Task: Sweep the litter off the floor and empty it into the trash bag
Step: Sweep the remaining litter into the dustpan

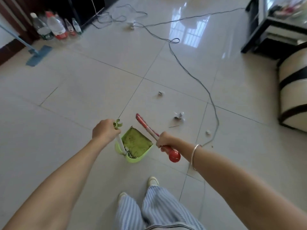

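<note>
Left hand (105, 130) is closed round the top of the dustpan handle (120, 142), fist just under its green cap. Right hand (163, 140) is wrapped round the red broom (147, 127) shaft, close to the ball end. Both arms reach forward, nearly straight, wrists dropped; bracelet (195, 153) on the right wrist. The shaft runs from the right hand toward 11 o'clock, with the head end just past the pan's far edge.

Green dustpan (137, 143) sits between the hands, mouth toward roughly 1 o'clock, some bits already at its back wall. Can't tell if the lip touches the floor (83, 97).

Litter, read from the pan:
- crumpled paper (179, 116) at 2 o'clock
- thin stick (173, 126) just nearer
- small scrap (208, 132) at 3 o'clock, beside the cable (191, 70)
- another scrap (160, 93) at 1 o'clock, further out

Trash bag not in view.

My read: collecting is underway. Plant the lip flat on the tile and turn the mouth toward 2 o'clock. Use short pulling strokes, far scrap first. Keep the bristles off the cable so it doesn't snag or drag.
</note>
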`<control>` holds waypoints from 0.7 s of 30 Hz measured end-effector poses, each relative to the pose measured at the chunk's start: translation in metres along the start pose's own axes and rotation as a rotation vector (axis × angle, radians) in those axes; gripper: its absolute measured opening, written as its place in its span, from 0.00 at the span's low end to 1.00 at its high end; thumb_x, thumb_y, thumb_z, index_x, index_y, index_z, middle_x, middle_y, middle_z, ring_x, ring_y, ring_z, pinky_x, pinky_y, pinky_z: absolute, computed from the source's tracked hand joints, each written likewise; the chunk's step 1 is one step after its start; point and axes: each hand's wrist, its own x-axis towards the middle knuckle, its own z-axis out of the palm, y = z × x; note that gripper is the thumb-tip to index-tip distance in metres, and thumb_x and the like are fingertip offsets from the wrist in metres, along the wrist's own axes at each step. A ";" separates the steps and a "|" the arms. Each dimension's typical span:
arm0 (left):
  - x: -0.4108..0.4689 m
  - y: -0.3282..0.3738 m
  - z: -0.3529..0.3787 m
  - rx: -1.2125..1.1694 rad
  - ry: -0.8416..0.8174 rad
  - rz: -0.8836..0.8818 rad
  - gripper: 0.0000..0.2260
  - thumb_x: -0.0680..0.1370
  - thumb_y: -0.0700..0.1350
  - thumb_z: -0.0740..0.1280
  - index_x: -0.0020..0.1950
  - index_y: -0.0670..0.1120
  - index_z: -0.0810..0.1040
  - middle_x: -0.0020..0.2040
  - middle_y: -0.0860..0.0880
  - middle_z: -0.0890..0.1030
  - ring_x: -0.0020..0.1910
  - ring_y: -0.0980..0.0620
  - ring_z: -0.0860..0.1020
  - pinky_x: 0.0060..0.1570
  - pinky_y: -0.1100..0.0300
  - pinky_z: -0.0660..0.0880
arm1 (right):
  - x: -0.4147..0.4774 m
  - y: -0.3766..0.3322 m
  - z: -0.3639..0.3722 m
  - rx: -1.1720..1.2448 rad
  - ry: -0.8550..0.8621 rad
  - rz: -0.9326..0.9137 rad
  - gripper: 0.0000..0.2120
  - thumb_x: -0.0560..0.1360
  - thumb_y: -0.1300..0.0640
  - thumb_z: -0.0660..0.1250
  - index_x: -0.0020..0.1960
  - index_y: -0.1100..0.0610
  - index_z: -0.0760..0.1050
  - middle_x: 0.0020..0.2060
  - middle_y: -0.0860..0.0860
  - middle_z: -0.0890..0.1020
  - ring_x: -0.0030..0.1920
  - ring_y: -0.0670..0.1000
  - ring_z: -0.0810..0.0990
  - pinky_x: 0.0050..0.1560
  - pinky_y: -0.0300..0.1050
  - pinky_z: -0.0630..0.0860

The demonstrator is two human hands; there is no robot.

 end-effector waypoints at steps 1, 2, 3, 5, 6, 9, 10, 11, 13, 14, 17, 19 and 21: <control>0.007 0.014 0.003 0.004 -0.005 0.021 0.09 0.72 0.42 0.66 0.51 0.42 0.80 0.48 0.40 0.83 0.49 0.40 0.81 0.40 0.57 0.71 | 0.003 0.008 -0.012 0.031 0.013 0.022 0.07 0.72 0.70 0.58 0.38 0.62 0.64 0.31 0.56 0.71 0.11 0.45 0.71 0.13 0.31 0.66; 0.013 0.026 0.005 0.002 -0.007 0.031 0.09 0.72 0.42 0.66 0.50 0.41 0.80 0.48 0.40 0.83 0.48 0.40 0.80 0.40 0.58 0.70 | 0.004 0.013 -0.021 0.052 0.021 0.035 0.04 0.72 0.70 0.58 0.41 0.63 0.65 0.31 0.56 0.71 0.15 0.46 0.73 0.14 0.33 0.67; 0.019 0.037 0.006 0.001 -0.008 0.040 0.09 0.72 0.42 0.66 0.50 0.40 0.80 0.48 0.40 0.83 0.46 0.40 0.80 0.39 0.58 0.69 | 0.006 0.017 -0.030 0.072 0.035 0.048 0.04 0.73 0.69 0.58 0.47 0.64 0.65 0.31 0.55 0.72 0.19 0.48 0.74 0.16 0.35 0.69; 0.032 0.055 0.007 -0.001 -0.011 0.066 0.08 0.72 0.42 0.66 0.48 0.39 0.79 0.47 0.39 0.83 0.46 0.40 0.80 0.38 0.58 0.68 | 0.011 0.022 -0.046 0.107 0.059 0.061 0.10 0.73 0.68 0.59 0.54 0.63 0.65 0.33 0.54 0.72 0.26 0.49 0.74 0.23 0.39 0.72; 0.042 0.066 0.008 -0.001 -0.018 0.086 0.08 0.73 0.42 0.66 0.48 0.39 0.79 0.47 0.39 0.83 0.46 0.40 0.80 0.38 0.58 0.69 | 0.015 0.024 -0.056 0.111 0.078 0.069 0.10 0.73 0.67 0.59 0.53 0.63 0.65 0.32 0.54 0.73 0.26 0.49 0.74 0.25 0.39 0.73; 0.065 0.085 0.010 -0.001 -0.030 0.127 0.08 0.73 0.42 0.67 0.48 0.39 0.79 0.47 0.39 0.83 0.46 0.40 0.80 0.39 0.58 0.69 | 0.021 0.023 -0.077 0.120 0.113 0.100 0.07 0.73 0.66 0.60 0.51 0.62 0.66 0.32 0.53 0.73 0.24 0.48 0.75 0.21 0.36 0.72; 0.074 0.092 0.010 -0.002 -0.036 0.140 0.08 0.73 0.42 0.67 0.48 0.39 0.79 0.47 0.39 0.83 0.45 0.41 0.79 0.39 0.58 0.69 | 0.025 0.022 -0.084 0.128 0.125 0.108 0.07 0.74 0.66 0.60 0.51 0.62 0.66 0.31 0.52 0.73 0.23 0.47 0.75 0.20 0.36 0.71; 0.083 0.098 0.010 0.000 -0.043 0.151 0.08 0.73 0.42 0.67 0.48 0.39 0.79 0.47 0.40 0.83 0.43 0.41 0.78 0.39 0.58 0.69 | 0.028 0.021 -0.089 0.138 0.139 0.114 0.06 0.74 0.66 0.60 0.50 0.62 0.66 0.31 0.52 0.73 0.22 0.46 0.75 0.19 0.35 0.70; 0.101 0.110 0.009 0.014 -0.064 0.174 0.08 0.73 0.42 0.67 0.48 0.39 0.79 0.47 0.40 0.83 0.42 0.42 0.77 0.38 0.58 0.69 | 0.036 0.019 -0.100 0.150 0.161 0.134 0.06 0.74 0.65 0.61 0.50 0.61 0.67 0.30 0.51 0.73 0.24 0.46 0.74 0.18 0.33 0.68; 0.109 0.115 0.009 0.022 -0.074 0.185 0.07 0.73 0.42 0.67 0.47 0.40 0.79 0.47 0.40 0.83 0.42 0.42 0.77 0.38 0.58 0.69 | 0.040 0.018 -0.105 0.160 0.179 0.142 0.08 0.74 0.65 0.61 0.53 0.61 0.68 0.31 0.51 0.73 0.25 0.46 0.73 0.17 0.32 0.67; 0.135 0.132 0.007 0.074 -0.102 0.225 0.04 0.73 0.43 0.66 0.41 0.42 0.75 0.46 0.40 0.83 0.42 0.43 0.76 0.37 0.58 0.68 | 0.056 0.018 -0.123 0.218 0.216 0.161 0.11 0.74 0.65 0.60 0.56 0.62 0.69 0.32 0.52 0.73 0.25 0.47 0.74 0.16 0.32 0.68; 0.150 0.142 0.008 0.112 -0.122 0.250 0.04 0.73 0.42 0.66 0.42 0.41 0.76 0.45 0.40 0.82 0.41 0.43 0.75 0.37 0.58 0.68 | 0.065 0.020 -0.138 0.237 0.234 0.173 0.10 0.73 0.66 0.60 0.54 0.61 0.69 0.32 0.52 0.73 0.25 0.48 0.75 0.16 0.32 0.68; 0.157 0.148 0.010 0.151 -0.136 0.267 0.06 0.73 0.42 0.66 0.46 0.40 0.79 0.41 0.42 0.79 0.40 0.43 0.74 0.36 0.58 0.67 | 0.070 0.024 -0.150 0.253 0.254 0.180 0.12 0.73 0.66 0.60 0.56 0.61 0.69 0.32 0.53 0.73 0.21 0.47 0.75 0.16 0.32 0.68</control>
